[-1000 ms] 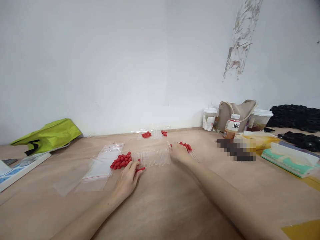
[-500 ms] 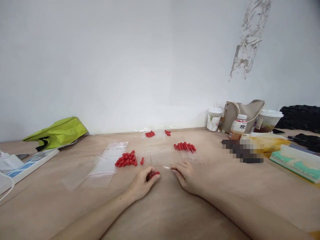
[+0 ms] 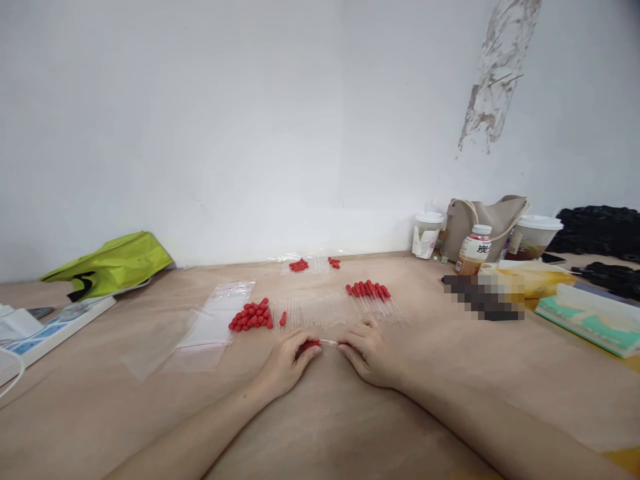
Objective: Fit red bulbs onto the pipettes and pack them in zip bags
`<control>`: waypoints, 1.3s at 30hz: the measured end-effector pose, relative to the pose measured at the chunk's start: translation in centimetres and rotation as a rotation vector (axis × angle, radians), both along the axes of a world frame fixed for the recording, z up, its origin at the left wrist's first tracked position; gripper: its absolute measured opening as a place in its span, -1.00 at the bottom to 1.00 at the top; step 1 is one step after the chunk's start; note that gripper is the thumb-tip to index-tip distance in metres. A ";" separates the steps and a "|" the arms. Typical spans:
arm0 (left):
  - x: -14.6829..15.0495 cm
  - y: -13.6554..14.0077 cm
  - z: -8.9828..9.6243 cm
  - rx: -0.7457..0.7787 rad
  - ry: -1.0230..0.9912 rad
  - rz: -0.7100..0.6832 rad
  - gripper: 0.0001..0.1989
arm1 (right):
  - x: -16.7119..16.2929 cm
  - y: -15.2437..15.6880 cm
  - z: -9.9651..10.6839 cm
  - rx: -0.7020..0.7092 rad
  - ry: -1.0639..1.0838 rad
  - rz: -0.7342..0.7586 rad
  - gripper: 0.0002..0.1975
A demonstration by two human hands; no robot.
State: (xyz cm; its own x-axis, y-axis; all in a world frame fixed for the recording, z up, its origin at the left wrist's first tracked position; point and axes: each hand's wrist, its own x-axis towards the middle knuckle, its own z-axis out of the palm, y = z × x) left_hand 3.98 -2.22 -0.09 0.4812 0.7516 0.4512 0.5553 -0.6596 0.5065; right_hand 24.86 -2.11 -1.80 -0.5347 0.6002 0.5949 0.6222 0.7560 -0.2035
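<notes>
We find the left hand [image 3: 287, 361] resting low on the brown surface [image 3: 320, 427], its grip curled closely about a red bulb [image 3: 312, 344] whose end shows at the thumb and forefinger, facing right. Opposite it, the right hand [image 3: 371, 353] has thumb and fingers pinched on a clear tube [image 3: 329, 343], which spans the narrow gap between the hands, roughly level. The tube's left end meets the bulb; we cannot tell how far, if at all, it is inserted. Beyond the hands we note a row of clear tubes [image 3: 320, 311], a loose bulb [image 3: 283, 319] at its left end and a heap of red bulbs [image 3: 250, 316] just beside it. Right of the row lie droppers [image 3: 369, 289], red bulbs on thin clear stems, side by side. Left of the heap we record flat clear bags [image 3: 215, 313]. Farther right stand a bottle [image 3: 474, 251] and a lidded cup [image 3: 427, 235].
</notes>
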 end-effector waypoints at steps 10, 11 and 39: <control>-0.3 0.5 -0.3 -0.027 -0.017 0.004 -0.85 | -0.1 0.9 -0.3 0.036 -0.056 0.001 -0.77; -0.3 0.4 -0.3 -0.028 0.000 -0.010 -0.85 | 0.1 1.0 -0.1 0.033 -0.081 0.007 -0.77; -0.1 -0.1 -0.7 0.184 0.195 -0.139 -0.81 | -1.1 0.0 -0.1 -0.005 -0.102 -0.021 -0.81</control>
